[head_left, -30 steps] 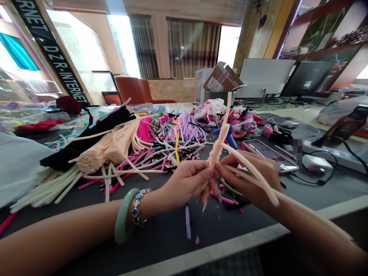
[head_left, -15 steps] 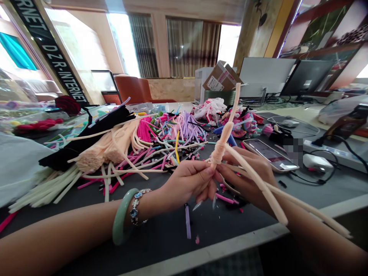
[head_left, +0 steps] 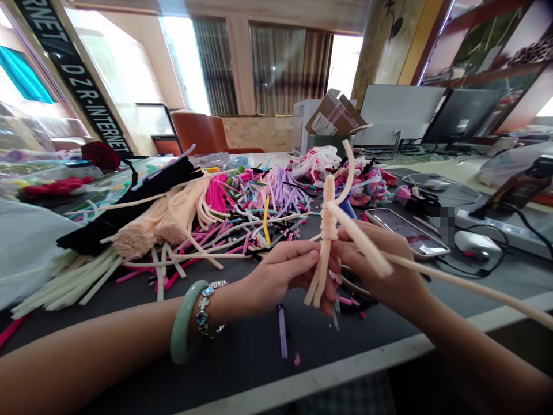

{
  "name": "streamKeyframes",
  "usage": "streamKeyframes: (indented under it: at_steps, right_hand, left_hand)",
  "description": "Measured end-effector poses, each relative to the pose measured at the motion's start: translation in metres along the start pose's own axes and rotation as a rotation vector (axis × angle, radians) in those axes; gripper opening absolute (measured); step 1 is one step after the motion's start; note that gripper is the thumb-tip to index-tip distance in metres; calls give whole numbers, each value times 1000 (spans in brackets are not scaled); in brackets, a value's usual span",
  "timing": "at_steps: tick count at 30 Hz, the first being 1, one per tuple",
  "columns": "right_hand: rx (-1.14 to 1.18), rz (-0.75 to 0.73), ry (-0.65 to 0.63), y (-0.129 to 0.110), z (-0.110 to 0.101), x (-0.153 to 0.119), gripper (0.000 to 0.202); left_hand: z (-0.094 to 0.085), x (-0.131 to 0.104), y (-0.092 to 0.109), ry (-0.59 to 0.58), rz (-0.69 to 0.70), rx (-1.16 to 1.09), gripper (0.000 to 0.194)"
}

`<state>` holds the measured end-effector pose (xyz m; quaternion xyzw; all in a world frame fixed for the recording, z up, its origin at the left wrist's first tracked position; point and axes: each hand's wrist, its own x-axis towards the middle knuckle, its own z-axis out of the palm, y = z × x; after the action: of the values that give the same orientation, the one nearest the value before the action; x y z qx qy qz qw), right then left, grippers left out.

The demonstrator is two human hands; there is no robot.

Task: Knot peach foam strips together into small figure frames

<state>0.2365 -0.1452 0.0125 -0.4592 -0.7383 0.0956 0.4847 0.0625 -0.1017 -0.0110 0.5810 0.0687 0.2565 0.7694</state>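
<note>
Between my two hands stands a twisted figure of peach pipe cleaners [head_left: 329,222], wound in tight coils at its middle. Two short ends point down, a bent end curves up, and long ends stretch to the right over my right wrist. My left hand [head_left: 289,266] pinches it from the left, below the coils. From the other side, the fingers of my right hand [head_left: 375,253] close on it at the coils; some fingertips are hidden behind it. On my left wrist are a green bangle [head_left: 185,323] and a silver bracelet [head_left: 204,308].
Bundles of peach pipe cleaners [head_left: 144,225] and black pipe cleaners [head_left: 125,207] lie at left. Behind my hands is a heap of colourful stems [head_left: 276,190]. A phone [head_left: 401,230], a white charger [head_left: 477,245] and a power strip [head_left: 510,230] sit at right. A purple stem [head_left: 282,331] lies near the table edge.
The pipe-cleaner figure has turned and sunk lower between my hands. Its two short ends now show in front of my left fingers, and its upper end has bent to the right.
</note>
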Motion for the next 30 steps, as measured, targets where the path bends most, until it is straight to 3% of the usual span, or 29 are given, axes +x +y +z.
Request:
streamKeyframes:
  at_steps: [6, 11, 15, 21, 30]
  right_hand:
    - [230, 207, -31, 0, 3, -2, 14]
    - [237, 178, -23, -6, 6, 0, 15]
    - [201, 96, -18, -9, 10, 0, 13]
    - [159, 94, -1, -9, 13, -3, 12]
    - [71, 58, 112, -8, 13, -6, 6]
  left_hand:
    - [3, 0, 3, 178, 14, 181, 18]
    - [7, 1, 3, 282, 46, 300, 27]
    - [11, 1, 1, 267, 104, 296, 28]
    - [14, -2, -1, 213, 119, 233, 20]
    - [17, -2, 2, 326, 198, 226, 20]
